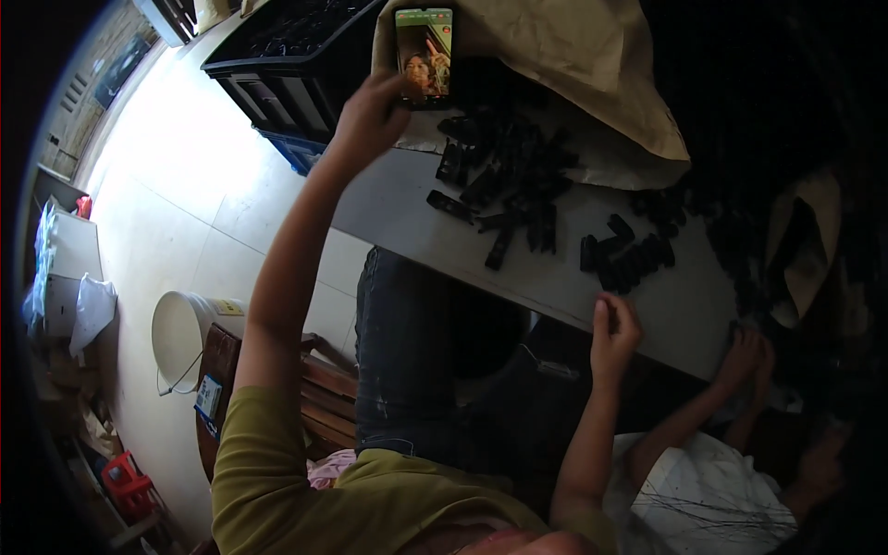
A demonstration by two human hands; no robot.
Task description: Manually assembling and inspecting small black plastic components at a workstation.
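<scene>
My left hand [368,122] reaches up to a phone [428,51] at the far side of the table. Its fingers are bent but apart, with a fingertip at the lower left of the lit screen. The phone stands upright against a brown paper sack [573,55]. My right hand [615,335] is curled at the table's near edge, thumb against the fingers. Whether anything is inside it cannot be made out. Just beyond it is a small row of black parts [629,262]. A larger heap of black clip-like parts [504,171] spreads out below the phone.
A black crate [277,88] stands left of the grey table [393,190]. A white bucket [180,333] and a wooden chair [328,398] are at my left. At right, another person's hands [745,356] are near the table edge, beside an open paper bag [809,240].
</scene>
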